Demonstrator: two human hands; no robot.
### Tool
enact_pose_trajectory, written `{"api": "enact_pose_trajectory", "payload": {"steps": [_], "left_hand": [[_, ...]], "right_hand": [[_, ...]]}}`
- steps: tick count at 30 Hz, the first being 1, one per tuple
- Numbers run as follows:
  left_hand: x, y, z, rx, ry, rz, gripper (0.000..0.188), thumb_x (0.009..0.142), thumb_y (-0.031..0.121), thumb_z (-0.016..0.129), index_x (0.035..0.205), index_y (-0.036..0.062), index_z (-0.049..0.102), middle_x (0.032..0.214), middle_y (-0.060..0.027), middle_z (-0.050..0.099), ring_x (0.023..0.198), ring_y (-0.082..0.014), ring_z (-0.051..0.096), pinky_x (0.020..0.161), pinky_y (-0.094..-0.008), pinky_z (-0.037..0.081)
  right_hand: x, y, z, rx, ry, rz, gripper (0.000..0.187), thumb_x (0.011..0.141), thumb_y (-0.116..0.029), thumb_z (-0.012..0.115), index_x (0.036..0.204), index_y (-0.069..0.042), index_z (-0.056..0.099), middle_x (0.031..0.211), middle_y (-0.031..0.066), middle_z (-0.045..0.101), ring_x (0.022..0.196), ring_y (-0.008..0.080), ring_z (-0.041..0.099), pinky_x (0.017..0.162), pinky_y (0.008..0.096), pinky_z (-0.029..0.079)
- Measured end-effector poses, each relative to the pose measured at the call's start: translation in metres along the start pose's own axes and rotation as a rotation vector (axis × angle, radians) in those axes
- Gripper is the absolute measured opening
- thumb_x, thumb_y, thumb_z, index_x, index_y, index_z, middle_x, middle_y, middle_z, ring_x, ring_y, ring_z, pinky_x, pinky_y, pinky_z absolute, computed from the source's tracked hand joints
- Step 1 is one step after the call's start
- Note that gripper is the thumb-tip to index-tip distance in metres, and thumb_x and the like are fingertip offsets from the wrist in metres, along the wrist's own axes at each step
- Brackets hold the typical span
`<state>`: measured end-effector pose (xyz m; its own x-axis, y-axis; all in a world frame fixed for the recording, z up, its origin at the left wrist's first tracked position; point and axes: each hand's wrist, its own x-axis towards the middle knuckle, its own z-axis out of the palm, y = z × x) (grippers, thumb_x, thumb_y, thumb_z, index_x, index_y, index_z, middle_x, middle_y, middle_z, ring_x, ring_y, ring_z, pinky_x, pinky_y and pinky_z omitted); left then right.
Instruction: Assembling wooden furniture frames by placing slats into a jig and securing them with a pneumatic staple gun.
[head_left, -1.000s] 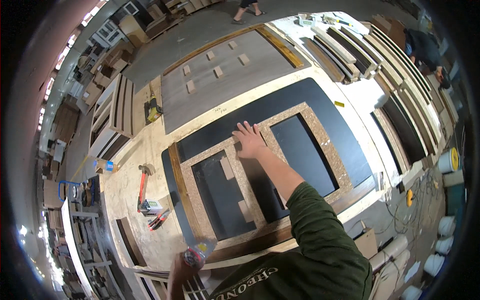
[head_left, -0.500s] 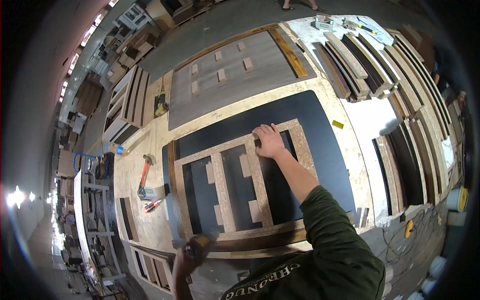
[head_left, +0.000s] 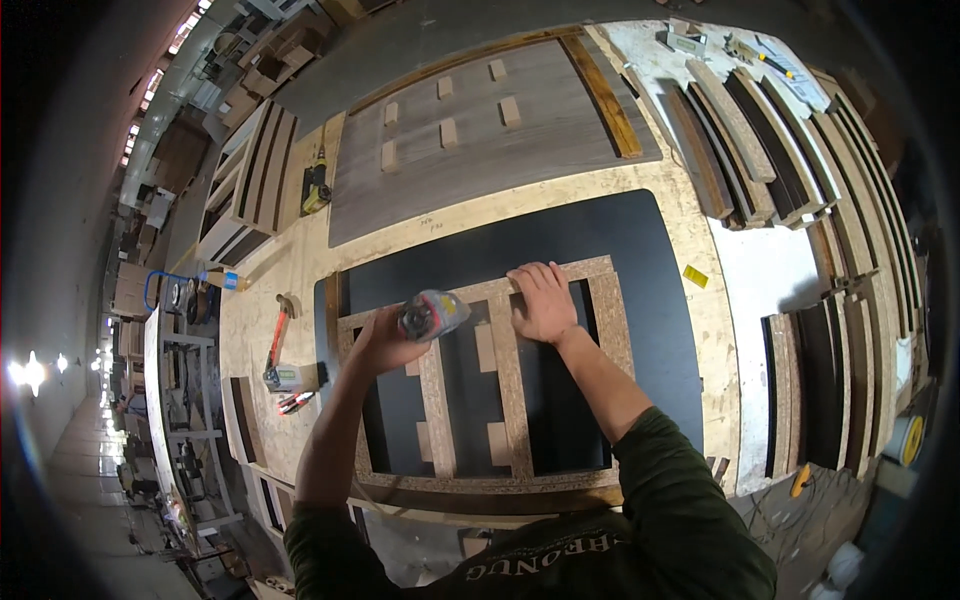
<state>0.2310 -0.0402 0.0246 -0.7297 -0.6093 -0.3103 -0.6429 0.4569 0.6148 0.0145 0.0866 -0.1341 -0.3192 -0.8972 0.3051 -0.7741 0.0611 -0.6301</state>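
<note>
My left hand (head_left: 385, 341) is closed around a grey tool with a rounded, shiny head (head_left: 436, 315), an air nail gun by its shape. It hangs above the far left part of a chipboard frame (head_left: 513, 405), whose rails and slats lie on a black panel (head_left: 620, 222). My right hand (head_left: 546, 304) grips the frame's far rail where an inner slat meets it, fingers bent over the rail and thumb by the slat. Small wood blocks (head_left: 498, 444) sit beside the slats. My left hand and the tool hide part of the frame's far left.
Beyond lies a grey panel (head_left: 400, 215) with several small blocks. On the left are a hammer (head_left: 279, 335), a small box (head_left: 284, 378), pliers (head_left: 295, 403) and a cordless drill (head_left: 316, 190). Stacked boards (head_left: 795, 385) fill the right side. A yellow tag (head_left: 695, 276) lies near them.
My left hand has carried the tool from below the frame's near left corner up over its far left part. My right hand stays on the far rail. The view has shifted slightly.
</note>
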Motion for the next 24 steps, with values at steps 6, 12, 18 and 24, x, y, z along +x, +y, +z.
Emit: {"api": "enact_pose_trajectory", "payload": {"steps": [6,12,18,24], "left_hand": [[0.053,-0.018,0.014,0.041,-0.026,0.198,0.023,0.066,0.011,0.07,0.084,-0.0017,0.064,0.073,-0.017,0.065,0.069,-0.0205,0.065,0.065,-0.0344,0.048],[0.069,-0.01,0.02,0.051,-0.113,0.208,0.023,0.066,0.009,0.069,0.085,-0.0022,0.063,0.072,-0.0159,0.065,0.069,-0.0204,0.065,0.064,-0.034,0.048],[0.07,-0.011,0.022,0.08,-0.102,0.237,0.021,0.067,0.008,0.069,0.085,-0.0017,0.063,0.074,-0.0146,0.066,0.068,-0.0198,0.064,0.065,-0.0342,0.048],[0.069,-0.005,0.017,0.056,-0.133,0.257,0.023,0.069,0.007,0.07,0.09,0.0003,0.063,0.08,-0.0138,0.066,0.071,-0.0197,0.063,0.067,-0.034,0.048]], "right_hand": [[0.003,-0.003,0.0,0.036,0.054,0.012,0.051,0.066,-0.013,0.061,0.116,-0.01,0.051,0.118,0.0088,0.052,0.119,0.0265,0.045,0.109,0.0462,0.024],[0.002,0.002,0.005,-0.004,-0.025,0.049,0.058,0.066,-0.018,0.066,0.121,-0.009,0.048,0.124,0.01,0.049,0.125,0.0265,0.039,0.113,0.0433,0.02],[0.004,-0.001,0.002,-0.013,-0.026,0.046,0.058,0.067,-0.019,0.066,0.121,-0.009,0.049,0.124,0.01,0.049,0.125,0.0264,0.039,0.113,0.0433,0.02],[0.002,-0.002,0.002,-0.008,-0.049,0.05,0.058,0.067,-0.019,0.065,0.121,-0.008,0.048,0.124,0.0102,0.049,0.125,0.0264,0.039,0.112,0.0433,0.02]]}}
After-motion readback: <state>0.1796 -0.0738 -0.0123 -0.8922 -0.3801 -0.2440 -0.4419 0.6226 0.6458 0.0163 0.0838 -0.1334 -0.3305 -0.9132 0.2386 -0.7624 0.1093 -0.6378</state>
